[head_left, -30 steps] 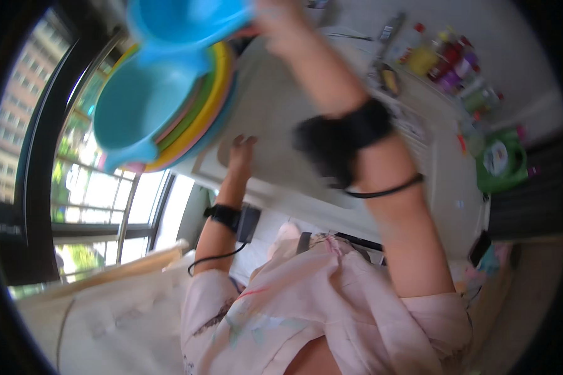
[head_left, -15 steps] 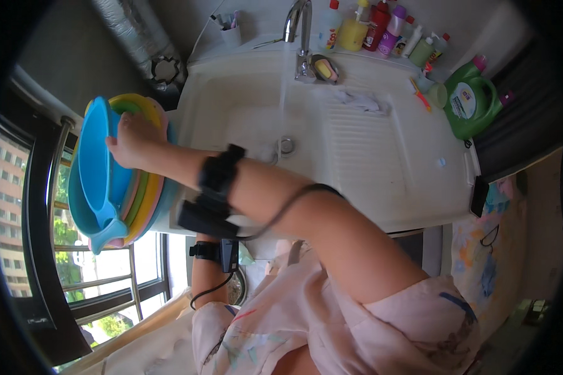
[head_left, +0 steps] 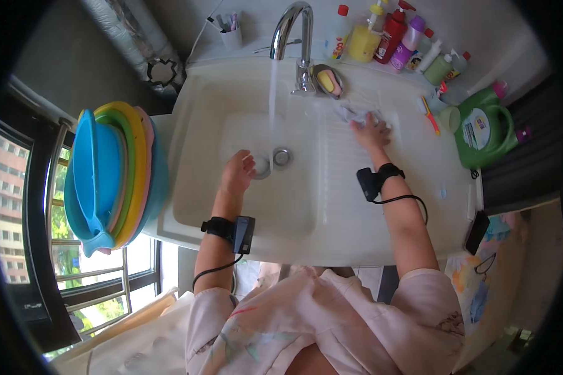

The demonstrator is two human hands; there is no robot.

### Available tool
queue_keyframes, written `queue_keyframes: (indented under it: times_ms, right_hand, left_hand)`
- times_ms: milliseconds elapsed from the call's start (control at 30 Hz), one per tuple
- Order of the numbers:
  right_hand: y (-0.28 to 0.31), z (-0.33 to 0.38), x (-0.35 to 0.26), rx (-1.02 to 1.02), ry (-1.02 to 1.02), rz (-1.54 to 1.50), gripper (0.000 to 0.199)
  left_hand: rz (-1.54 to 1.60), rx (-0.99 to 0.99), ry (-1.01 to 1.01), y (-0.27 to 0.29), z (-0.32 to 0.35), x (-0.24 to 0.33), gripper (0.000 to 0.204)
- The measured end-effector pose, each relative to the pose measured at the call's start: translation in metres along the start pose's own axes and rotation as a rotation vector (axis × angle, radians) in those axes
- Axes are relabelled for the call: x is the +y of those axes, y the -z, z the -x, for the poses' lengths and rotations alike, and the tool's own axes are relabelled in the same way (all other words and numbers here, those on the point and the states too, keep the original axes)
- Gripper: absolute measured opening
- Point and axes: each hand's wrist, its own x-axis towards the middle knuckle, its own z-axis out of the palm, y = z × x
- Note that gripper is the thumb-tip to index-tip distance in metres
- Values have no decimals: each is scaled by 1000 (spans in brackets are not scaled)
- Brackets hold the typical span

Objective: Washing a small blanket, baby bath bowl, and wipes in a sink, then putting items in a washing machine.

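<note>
My left hand [head_left: 237, 171] hovers low over the sink basin [head_left: 206, 119], beside the drain [head_left: 283, 157], its fingers loosely bent and apart with nothing in them. To the right, my right hand [head_left: 373, 133] reaches onto a crumpled whitish cloth [head_left: 351, 113] lying at the top of the ribbed washboard [head_left: 344, 165]. Its thumb and fingers are spread at the cloth's right end; the fingertips are partly hidden. Water runs from the chrome faucet [head_left: 302, 37] into the basin. A round pale disc [head_left: 260, 166] lies by the drain, near my left fingertips.
Nested colourful plastic basins [head_left: 134, 175] stand at the left by the window. Behind the sink are a toothbrush cup [head_left: 231, 39], a soap dish [head_left: 327, 81] and several bottles [head_left: 364, 40]. A green detergent jug [head_left: 484, 134] and an orange-handled brush [head_left: 430, 117] lie right.
My right hand has let go of the basins at the left and swung across to the cloth. My left hand has risen from below the sink's front edge to over the basin.
</note>
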Motion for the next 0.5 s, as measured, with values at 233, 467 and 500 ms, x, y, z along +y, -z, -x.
queue_keyframes:
  times_ms: [233,467,500]
  right_hand:
    - [-63,-38,-58,87,74,113,60]
    - [-72,37,-129,-91,464,-586,31]
    - [-75,53,-135,-108,498,-656,37]
  left_hand:
    - [-24,19,60,-20,11,-16,29]
    - [-74,101,69,-27,-28,-12,32]
    - [-76,93,75,-33,-32,-11,32]
